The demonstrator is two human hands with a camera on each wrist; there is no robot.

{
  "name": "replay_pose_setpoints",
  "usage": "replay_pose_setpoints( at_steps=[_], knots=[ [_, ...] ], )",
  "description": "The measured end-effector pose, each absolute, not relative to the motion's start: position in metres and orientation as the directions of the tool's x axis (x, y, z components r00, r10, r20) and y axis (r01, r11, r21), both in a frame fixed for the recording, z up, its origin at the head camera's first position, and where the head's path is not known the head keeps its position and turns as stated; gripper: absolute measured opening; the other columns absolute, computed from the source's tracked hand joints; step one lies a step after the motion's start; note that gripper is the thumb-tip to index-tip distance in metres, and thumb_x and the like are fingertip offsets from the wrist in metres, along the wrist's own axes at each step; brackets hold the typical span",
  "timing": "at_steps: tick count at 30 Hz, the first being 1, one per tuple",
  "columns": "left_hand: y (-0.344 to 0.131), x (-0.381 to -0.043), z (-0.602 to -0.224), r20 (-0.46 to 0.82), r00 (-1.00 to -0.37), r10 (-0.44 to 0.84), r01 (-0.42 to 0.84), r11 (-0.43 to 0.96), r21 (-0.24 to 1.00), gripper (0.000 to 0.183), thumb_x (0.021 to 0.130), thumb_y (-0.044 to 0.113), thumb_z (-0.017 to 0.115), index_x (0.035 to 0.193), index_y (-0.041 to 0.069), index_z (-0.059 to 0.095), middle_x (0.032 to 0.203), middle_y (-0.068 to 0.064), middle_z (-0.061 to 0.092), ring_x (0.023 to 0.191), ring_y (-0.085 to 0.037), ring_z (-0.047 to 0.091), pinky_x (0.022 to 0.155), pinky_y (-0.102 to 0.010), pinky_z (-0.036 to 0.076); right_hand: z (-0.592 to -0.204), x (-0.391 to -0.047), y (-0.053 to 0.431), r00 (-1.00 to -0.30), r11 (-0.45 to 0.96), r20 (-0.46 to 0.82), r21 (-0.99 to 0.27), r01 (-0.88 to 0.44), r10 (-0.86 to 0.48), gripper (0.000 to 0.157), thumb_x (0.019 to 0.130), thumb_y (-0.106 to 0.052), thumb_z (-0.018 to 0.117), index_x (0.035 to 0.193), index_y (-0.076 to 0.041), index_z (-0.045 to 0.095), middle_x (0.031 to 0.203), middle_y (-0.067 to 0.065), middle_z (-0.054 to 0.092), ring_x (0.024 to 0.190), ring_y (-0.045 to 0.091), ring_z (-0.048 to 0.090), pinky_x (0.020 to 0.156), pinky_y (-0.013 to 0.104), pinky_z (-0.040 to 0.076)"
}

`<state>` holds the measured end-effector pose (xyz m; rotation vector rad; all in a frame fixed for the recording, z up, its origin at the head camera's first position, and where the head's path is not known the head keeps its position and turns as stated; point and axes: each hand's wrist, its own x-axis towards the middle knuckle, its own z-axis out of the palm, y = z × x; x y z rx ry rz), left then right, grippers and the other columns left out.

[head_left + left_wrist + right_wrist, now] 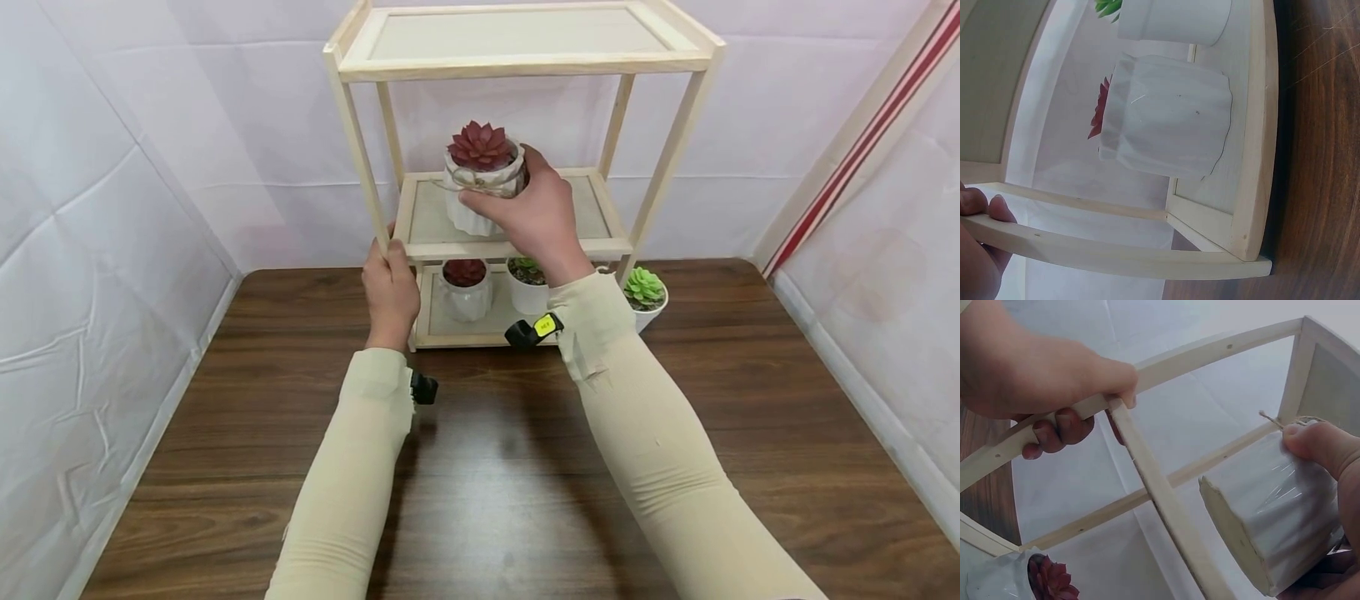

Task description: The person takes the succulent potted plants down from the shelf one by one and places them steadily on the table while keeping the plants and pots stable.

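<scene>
Fingers of the right hand (542, 212) grip a pot (468, 215); at its eight o'clock, those of the left hand (392, 289) clasp the rack (525, 67).

In the head view, the right hand (538, 212) partly hides the upper pot (466, 207).

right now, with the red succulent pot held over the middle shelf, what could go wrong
The right hand holds the smooth white pot with its underside showing, so a slip might drop it onto the middle shelf.

The left hand grips the rack's slim front left post; a jolt there could shake the red-plant pot and green-plant pot below.
</scene>
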<state>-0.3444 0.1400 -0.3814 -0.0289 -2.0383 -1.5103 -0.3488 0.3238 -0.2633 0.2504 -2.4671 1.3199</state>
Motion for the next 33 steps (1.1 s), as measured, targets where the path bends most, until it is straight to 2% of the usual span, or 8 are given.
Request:
replay_pose_setpoints(
  at_steps=[10, 17, 22, 29, 31, 33],
  knots=[
    [0.138, -0.345, -0.382, 0.47, -0.823, -0.319, 0.355, 0.358, 0.864, 0.049, 0.095, 0.041, 0.024, 0.132, 0.018, 0.048, 0.117, -0.012, 0.059, 0.102, -0.023, 0.056, 0.088, -0.039, 0.044, -0.256, -0.336, 0.328, -0.92, 0.558, 0.392, -0.762, -0.328, -0.005, 0.085, 0.058, -0.059, 0.076, 0.131, -0.029, 0.044, 0.122, -0.004, 0.056, 0.11, 0.008, 0.052, 0.091, 0.028, 0.043],
    [0.136, -0.346, -0.382, 0.477, -0.822, -0.311, 0.367, 0.351, 0.861, 0.051, 0.095, 0.041, 0.024, 0.133, 0.016, 0.046, 0.114, -0.015, 0.059, 0.093, -0.024, 0.054, 0.083, -0.04, 0.043, -0.256, -0.33, 0.33, -0.917, 0.566, 0.398, -0.753, -0.335, -0.014, 0.084, 0.058, -0.059, 0.075, 0.131, -0.03, 0.044, 0.123, -0.004, 0.056, 0.108, 0.009, 0.053, 0.088, 0.028, 0.044],
    [0.135, -0.347, -0.383, 0.478, -0.82, -0.315, 0.367, 0.351, 0.862, 0.049, 0.095, 0.041, 0.025, 0.133, 0.017, 0.047, 0.115, -0.015, 0.06, 0.096, -0.024, 0.055, 0.084, -0.039, 0.043, -0.256, -0.328, 0.332, -0.915, 0.565, 0.403, -0.752, -0.339, -0.013, 0.085, 0.057, -0.06, 0.076, 0.13, -0.03, 0.045, 0.122, -0.004, 0.056, 0.106, 0.008, 0.053, 0.088, 0.027, 0.044],
    [0.133, -0.349, -0.384, 0.472, -0.822, -0.318, 0.366, 0.338, 0.867, 0.049, 0.095, 0.043, 0.025, 0.131, 0.02, 0.048, 0.097, -0.017, 0.06, 0.08, -0.023, 0.049, 0.077, -0.036, 0.04, -0.255, -0.325, 0.334, -0.903, 0.552, 0.429, -0.749, -0.366, -0.017, 0.084, 0.057, -0.057, 0.077, 0.13, -0.027, 0.047, 0.121, -0.003, 0.058, 0.104, 0.007, 0.054, 0.087, 0.026, 0.044],
    [0.133, -0.349, -0.384, 0.471, -0.823, -0.319, 0.365, 0.339, 0.867, 0.048, 0.095, 0.043, 0.025, 0.131, 0.021, 0.049, 0.093, -0.017, 0.059, 0.079, -0.024, 0.048, 0.076, -0.036, 0.04, -0.255, -0.324, 0.335, -0.901, 0.557, 0.434, -0.744, -0.369, -0.017, 0.084, 0.058, -0.057, 0.077, 0.13, -0.026, 0.047, 0.121, -0.003, 0.058, 0.104, 0.007, 0.054, 0.087, 0.026, 0.044],
    [0.133, -0.349, -0.384, 0.471, -0.823, -0.319, 0.362, 0.345, 0.866, 0.047, 0.095, 0.042, 0.025, 0.13, 0.021, 0.049, 0.098, -0.016, 0.06, 0.084, -0.024, 0.052, 0.079, -0.036, 0.042, -0.255, -0.324, 0.335, -0.902, 0.56, 0.432, -0.743, -0.366, -0.017, 0.084, 0.058, -0.057, 0.077, 0.13, -0.026, 0.047, 0.121, -0.003, 0.058, 0.104, 0.008, 0.053, 0.087, 0.026, 0.044]
  ],
)
